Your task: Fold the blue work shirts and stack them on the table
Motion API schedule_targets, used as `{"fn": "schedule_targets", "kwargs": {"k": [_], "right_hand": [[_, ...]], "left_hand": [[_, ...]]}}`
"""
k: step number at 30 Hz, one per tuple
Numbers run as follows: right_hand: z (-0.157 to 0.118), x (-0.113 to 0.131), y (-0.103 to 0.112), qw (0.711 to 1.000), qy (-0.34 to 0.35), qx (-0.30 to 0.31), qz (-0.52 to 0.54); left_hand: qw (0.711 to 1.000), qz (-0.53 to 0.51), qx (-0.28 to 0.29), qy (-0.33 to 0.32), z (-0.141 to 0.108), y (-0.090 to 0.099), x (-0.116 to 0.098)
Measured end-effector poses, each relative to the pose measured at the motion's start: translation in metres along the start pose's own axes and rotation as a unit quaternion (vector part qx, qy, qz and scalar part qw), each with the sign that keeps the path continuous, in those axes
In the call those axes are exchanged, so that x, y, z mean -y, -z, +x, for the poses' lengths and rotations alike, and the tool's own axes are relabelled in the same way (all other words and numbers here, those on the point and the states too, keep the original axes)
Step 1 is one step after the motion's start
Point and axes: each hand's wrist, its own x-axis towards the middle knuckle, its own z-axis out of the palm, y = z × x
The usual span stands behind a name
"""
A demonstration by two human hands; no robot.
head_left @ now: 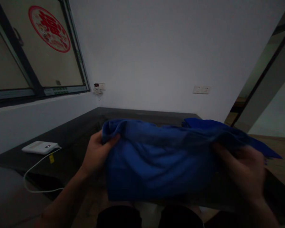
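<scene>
A folded piece of blue cloth [156,161] is stretched out between my two hands, above the front edge of the dark table. It looks like a garment, but its kind does not show. My left hand [98,150] pinches its upper left corner, thumb on the near side. At the upper right end my right hand [243,167] grips it, blurred by motion, with the fingertips partly hidden at the fabric. Soft creases run across the cloth's front, and its lower edge hangs free. Behind its right end lies another, brighter blue cloth [197,122] on the table.
A white box-shaped device [40,147] with a white cable [29,171] sits on the left part of the dark table [71,133]. Wall sockets [201,90] are on the wall behind. A window [38,47] with a red round sticker is at left.
</scene>
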Motion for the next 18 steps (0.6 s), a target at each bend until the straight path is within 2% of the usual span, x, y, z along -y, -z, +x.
{"fn": "schedule_targets", "kwargs": {"k": [1,2,5,7,10,12,14,18], "right_hand": [[0.018,0.005,-0.019,1.000,0.025,-0.005,-0.001],[0.036,0.004,-0.039,0.999,0.049,0.019,-0.004],[0.085,-0.030,-0.099,0.992,0.093,0.087,-0.022],[0.106,-0.069,-0.137,0.987,0.068,0.134,-0.055],[0.113,-0.129,-0.181,0.971,-0.029,0.212,-0.110],[0.106,-0.160,-0.200,0.957,-0.086,0.243,-0.132],[0.097,-0.183,-0.213,0.952,-0.116,0.247,-0.140],[0.092,-0.214,-0.223,0.954,-0.140,0.231,-0.133]], "left_hand": [[0.999,-0.034,0.006,0.007,0.019,-0.009,0.004],[0.997,-0.066,0.019,0.017,0.038,-0.019,0.011],[0.989,-0.119,0.063,0.064,0.090,-0.044,0.054],[0.987,-0.108,0.070,0.099,0.116,-0.059,0.092],[0.981,-0.015,0.085,0.172,0.138,-0.072,0.149],[0.972,0.039,0.101,0.210,0.144,-0.074,0.180],[0.966,0.060,0.109,0.227,0.148,-0.072,0.202],[0.958,0.053,0.118,0.257,0.156,-0.068,0.226]]}}
